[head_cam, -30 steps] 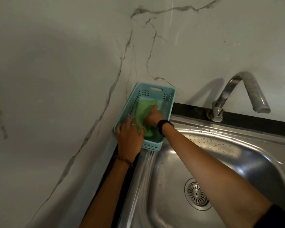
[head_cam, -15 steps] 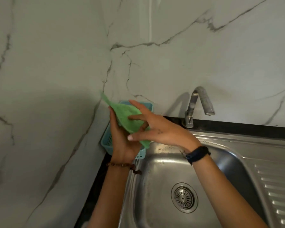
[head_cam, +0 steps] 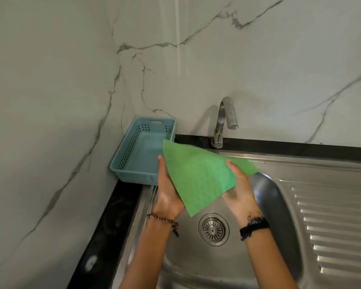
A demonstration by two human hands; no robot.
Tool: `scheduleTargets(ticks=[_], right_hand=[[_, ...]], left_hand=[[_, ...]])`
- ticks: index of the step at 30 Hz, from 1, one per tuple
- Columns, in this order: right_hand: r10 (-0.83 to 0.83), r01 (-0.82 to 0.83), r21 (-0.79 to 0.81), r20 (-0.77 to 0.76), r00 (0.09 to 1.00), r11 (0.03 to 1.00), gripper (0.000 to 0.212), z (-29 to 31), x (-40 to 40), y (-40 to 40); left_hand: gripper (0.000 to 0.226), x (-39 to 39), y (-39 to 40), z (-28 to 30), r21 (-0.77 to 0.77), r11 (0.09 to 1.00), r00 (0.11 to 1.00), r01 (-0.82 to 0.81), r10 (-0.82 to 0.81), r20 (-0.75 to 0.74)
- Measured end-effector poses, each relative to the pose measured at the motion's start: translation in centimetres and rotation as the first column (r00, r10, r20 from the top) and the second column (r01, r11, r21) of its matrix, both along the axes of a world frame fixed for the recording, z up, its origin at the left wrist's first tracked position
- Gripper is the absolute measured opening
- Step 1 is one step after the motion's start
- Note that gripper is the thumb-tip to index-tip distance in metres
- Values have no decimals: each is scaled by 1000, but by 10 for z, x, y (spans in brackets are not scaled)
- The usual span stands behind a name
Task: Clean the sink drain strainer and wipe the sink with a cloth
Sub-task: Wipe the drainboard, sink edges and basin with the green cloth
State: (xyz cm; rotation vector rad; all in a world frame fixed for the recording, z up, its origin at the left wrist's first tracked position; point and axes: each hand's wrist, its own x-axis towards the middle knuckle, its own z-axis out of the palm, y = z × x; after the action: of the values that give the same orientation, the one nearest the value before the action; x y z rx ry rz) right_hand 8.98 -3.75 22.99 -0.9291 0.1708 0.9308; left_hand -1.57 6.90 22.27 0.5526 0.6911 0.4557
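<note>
A green cloth [head_cam: 198, 176] is spread out flat above the steel sink [head_cam: 279, 205], held between both hands. My left hand [head_cam: 167, 190] holds its left edge, thumb up along the cloth. My right hand [head_cam: 240, 188] holds its right edge, thumb on top. Below the cloth's lowest corner, the round metal drain strainer [head_cam: 213, 229] sits in the sink bottom, fully in view.
A light blue perforated basket [head_cam: 133, 151] stands in the corner on the black counter [head_cam: 113, 215], with nothing in it. A chrome tap [head_cam: 223, 122] rises behind the sink. A ribbed draining board [head_cam: 333, 222] lies to the right. Marble walls close the left and back.
The cloth came out of the blue basket, was lifted with both hands and is now unfolded wide above the sink. Both hands have moved apart and toward me.
</note>
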Motion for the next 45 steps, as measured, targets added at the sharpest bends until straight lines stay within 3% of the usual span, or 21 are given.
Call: scheduleTargets(ticks=[3, 8, 11, 13, 16, 18, 20, 22, 23, 25, 27, 29, 31, 33, 35, 37, 39, 40, 41, 43, 45], right_hand=[[-31, 31, 87, 1, 1000, 996, 10, -2, 13, -8], [59, -47, 324, -26, 998, 945, 76, 4, 35, -32], [-86, 118, 317, -114, 990, 941, 54, -10, 35, -32], [-186, 241, 254, -221, 957, 937, 41, -28, 26, -26], [-137, 168, 104, -255, 957, 980, 38, -54, 13, -28], [-120, 141, 66, -256, 959, 988, 42, -66, 14, -30], [-160, 199, 99, -315, 936, 975, 52, -74, 15, -24], [-219, 255, 77, -315, 923, 964, 49, -82, 15, -11], [-230, 257, 51, -306, 924, 965, 43, -85, 15, -1], [-227, 254, 50, -315, 922, 966, 43, -89, 18, 18], [-192, 210, 32, -293, 937, 977, 43, -91, 31, 36], [-156, 145, -72, -187, 970, 987, 40, -89, 38, 60], [-137, 123, -142, -88, 987, 982, 41, -91, 37, 78], [-77, 80, -242, 21, 997, 967, 34, -99, 31, 99], [20, 34, -359, 147, 989, 933, 23, -106, 29, 124], [231, 28, -538, 408, 883, 843, 43, -115, 30, 149], [583, 129, -759, 586, 563, 638, 68, -138, 29, 175], [733, 217, -824, 565, 378, 524, 77, -148, 27, 183], [796, 277, -837, 539, 276, 471, 85, -152, 26, 190], [835, 314, -833, 522, 174, 455, 90, -162, 18, 199], [827, 283, -795, 562, 8, 537, 79, -168, 0, 204]], left_hand=[[76, 2, -6, 9, -92, 995, 998, 33, -28, 52], [24, 20, -19, 12, 67, 998, 1000, 16, -17, 5], [19, 30, -28, 15, 5, 988, 988, 153, -153, 2], [19, 39, -39, 8, -11, 974, 968, 228, -227, -106], [22, 42, -46, -8, -1, 922, 852, 387, -358, -382], [23, 34, -36, -15, 130, 815, 678, 565, -369, -636], [29, 23, -15, -25, 435, 607, 559, 665, -18, -829], [20, 17, 8, -26, 741, 260, 598, 619, 455, -659], [13, 17, 20, -25, 801, 94, 625, 591, 576, -528], [27, 21, 45, -27, 705, -102, 554, 702, 700, -450], [51, 23, 67, -33, 484, -23, 339, 875, 744, -576], [51, 21, 81, -40, 335, 91, 169, 938, 724, -669], [37, 19, 86, -46, 408, 96, 232, 908, 696, -680], [35, 18, 87, -46, 559, 89, 359, 824, 681, -638], [36, 19, 87, -39, 635, 96, 403, 766, 698, -592], [35, 20, 88, -32, 646, 102, 402, 756, 707, -582], [34, 19, 88, -31, 644, 84, 412, 760, 704, -579], [33, 18, 89, -31, 648, 70, 423, 758, 704, -570], [33, 17, 89, -31, 655, 59, 434, 753, 704, -562], [33, 16, 91, -33, 672, 48, 449, 739, 709, -543], [32, 16, 94, -33, 675, 71, 447, 734, 698, -559]])
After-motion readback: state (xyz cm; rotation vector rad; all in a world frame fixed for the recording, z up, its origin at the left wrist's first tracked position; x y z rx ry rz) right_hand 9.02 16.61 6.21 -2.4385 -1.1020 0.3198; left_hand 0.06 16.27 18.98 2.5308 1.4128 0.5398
